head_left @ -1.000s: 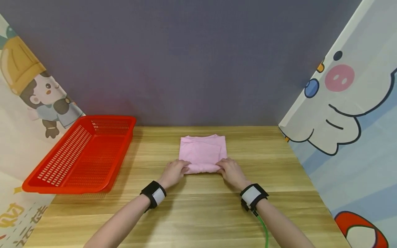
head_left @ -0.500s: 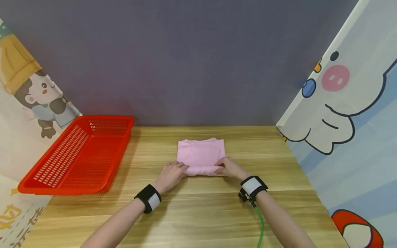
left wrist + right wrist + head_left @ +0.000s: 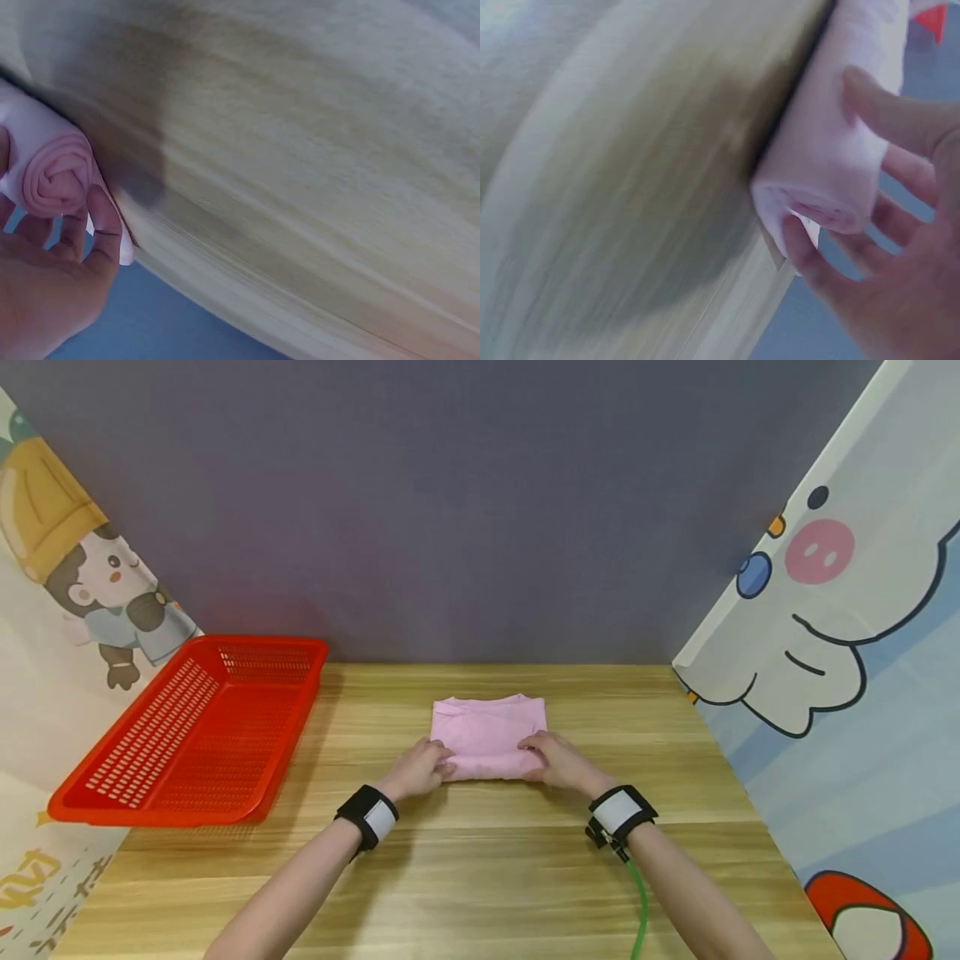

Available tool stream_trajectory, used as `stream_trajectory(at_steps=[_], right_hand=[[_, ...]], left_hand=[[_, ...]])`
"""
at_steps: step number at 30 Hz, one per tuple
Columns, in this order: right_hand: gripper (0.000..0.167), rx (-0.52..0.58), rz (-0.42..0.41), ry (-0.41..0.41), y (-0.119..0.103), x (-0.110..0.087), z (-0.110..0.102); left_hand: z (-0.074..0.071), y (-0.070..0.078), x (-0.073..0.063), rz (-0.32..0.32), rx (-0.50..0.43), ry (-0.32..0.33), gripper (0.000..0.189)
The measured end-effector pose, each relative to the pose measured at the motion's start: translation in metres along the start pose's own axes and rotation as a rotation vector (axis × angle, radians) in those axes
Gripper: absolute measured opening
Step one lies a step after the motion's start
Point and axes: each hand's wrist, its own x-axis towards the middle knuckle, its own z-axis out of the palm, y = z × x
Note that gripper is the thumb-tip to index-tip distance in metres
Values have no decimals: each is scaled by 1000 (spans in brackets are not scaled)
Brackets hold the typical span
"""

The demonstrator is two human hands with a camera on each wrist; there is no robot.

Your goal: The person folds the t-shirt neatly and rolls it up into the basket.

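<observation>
A pink cloth (image 3: 491, 727) lies on the wooden table, flat at the back and rolled up along its near edge. The roll (image 3: 487, 767) runs crosswise between the two hands. My left hand (image 3: 420, 768) grips its left end, with bent fingers around it; in the left wrist view the spiral layers of the roll (image 3: 56, 180) face the camera. At the opposite end my right hand (image 3: 558, 764) holds the roll, thumb on top and fingers bent around the end, as the right wrist view shows. Part of the flat cloth is hidden behind the roll in both wrist views.
A red plastic basket (image 3: 266, 777) with slotted sides stands on the left of the table (image 3: 480, 877). A dark grey panel (image 3: 480, 510) rises behind the table. Cartoon-printed sheets flank both sides. A green cable (image 3: 642, 902) runs from the right wrist strap.
The near edge of the cloth has been rolled further away from the person, so the roll looks thicker and the flat part shorter. Both hands have shifted their hold at its ends.
</observation>
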Motion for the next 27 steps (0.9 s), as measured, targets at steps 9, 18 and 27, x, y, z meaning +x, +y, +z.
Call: stream_trajectory(at_steps=[9,18,27], right_hand=[[7,-243,-80,140,-5,3,9],[8,-47,-7,2,1,23,0],[6,147,76,-204,13,40,-14]], left_hand=[[-5,-3,8,-30,-61,-52,27],[1,-5,-1,61,52,-4,39],[12,-11,-3,292,377,196,44]])
